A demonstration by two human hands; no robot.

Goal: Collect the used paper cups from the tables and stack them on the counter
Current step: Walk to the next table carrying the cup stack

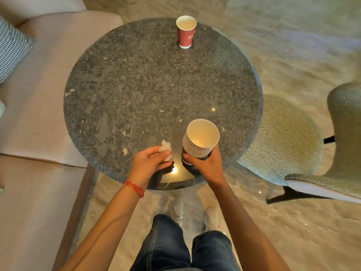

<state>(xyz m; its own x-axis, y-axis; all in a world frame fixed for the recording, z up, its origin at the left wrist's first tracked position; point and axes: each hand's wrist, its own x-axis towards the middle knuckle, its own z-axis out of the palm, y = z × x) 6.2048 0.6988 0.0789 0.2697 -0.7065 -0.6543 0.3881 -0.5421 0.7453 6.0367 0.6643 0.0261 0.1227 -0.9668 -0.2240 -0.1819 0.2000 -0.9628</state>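
Gripping cup stack (199, 142), crumpled tissue (166, 148)

The right hand (203, 163) covers the lower walls of the stack (200, 139), so its cup count cannot be told. The print on the red cup (186, 32) is too small to read. The chair (304, 137) and sofa (39, 106) run off the edges.

Both forearms extended, left hand (149, 160) fingers pinching, right hand (203, 163) fingers curled in a grip
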